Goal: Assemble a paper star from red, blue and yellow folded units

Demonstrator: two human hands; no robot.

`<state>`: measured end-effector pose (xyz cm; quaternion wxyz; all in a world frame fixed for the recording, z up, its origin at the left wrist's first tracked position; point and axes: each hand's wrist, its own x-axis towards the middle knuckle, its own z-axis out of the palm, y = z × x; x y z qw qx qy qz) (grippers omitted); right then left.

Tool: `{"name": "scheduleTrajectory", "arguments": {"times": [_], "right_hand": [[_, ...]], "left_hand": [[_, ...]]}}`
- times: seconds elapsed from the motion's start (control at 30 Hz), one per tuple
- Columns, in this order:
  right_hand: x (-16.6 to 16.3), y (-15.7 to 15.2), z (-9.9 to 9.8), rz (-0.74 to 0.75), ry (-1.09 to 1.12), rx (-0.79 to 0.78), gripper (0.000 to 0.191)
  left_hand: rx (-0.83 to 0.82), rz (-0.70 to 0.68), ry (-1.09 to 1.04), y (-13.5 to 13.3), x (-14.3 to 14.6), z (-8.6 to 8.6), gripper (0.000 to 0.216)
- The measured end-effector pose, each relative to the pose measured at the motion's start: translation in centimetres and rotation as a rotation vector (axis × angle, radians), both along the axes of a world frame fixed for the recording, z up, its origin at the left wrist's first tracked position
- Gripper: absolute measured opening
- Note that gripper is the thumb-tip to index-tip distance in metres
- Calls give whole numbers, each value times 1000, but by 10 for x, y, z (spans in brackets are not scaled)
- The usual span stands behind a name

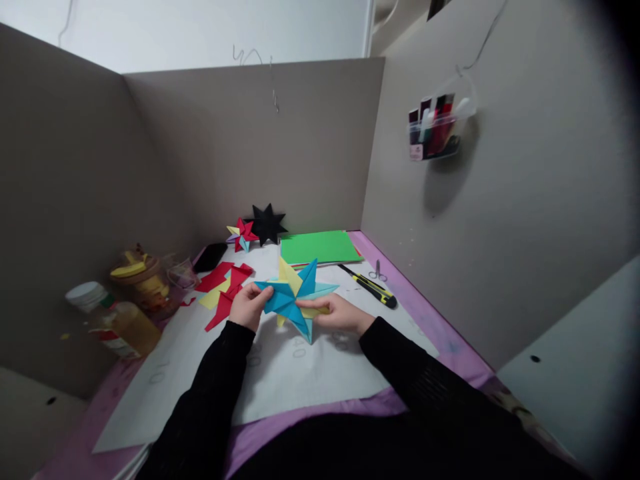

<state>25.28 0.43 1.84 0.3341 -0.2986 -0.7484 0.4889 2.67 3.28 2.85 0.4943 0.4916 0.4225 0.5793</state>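
A folded paper star point(284, 303) in blue, light blue and yellow is held up over the white sheet point(200, 380). My left hand point(249, 307) pinches one of its blue points at the left, thumb on the front. On the other side my right hand point(340, 313) grips the star, with the index finger laid across the front toward its centre. Some of the right fingers are hidden behind the paper. Red folded paper pieces point(227, 300) and a yellow piece point(214, 293) lie just beyond my left hand.
Behind are a small multicoloured star point(243, 235), a black star point(269, 223), a phone point(211, 257) and green paper point(320, 247). A utility knife point(373, 288) and small scissors point(379, 272) lie right. A bottle point(125, 327) and brown-yellow cup point(145, 283) stand left; partitions enclose the table.
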Motion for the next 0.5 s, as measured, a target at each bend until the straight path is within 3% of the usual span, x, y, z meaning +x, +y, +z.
{"name": "scheduleTrajectory", "arguments": {"times": [0.27, 0.5], "right_hand": [[-1, 0, -1, 36, 8, -30, 55], [-3, 0, -4, 86, -37, -19, 53]], "left_hand": [[-25, 2, -59, -5, 10, 0, 43], [-87, -8, 15, -7, 12, -2, 62]]}}
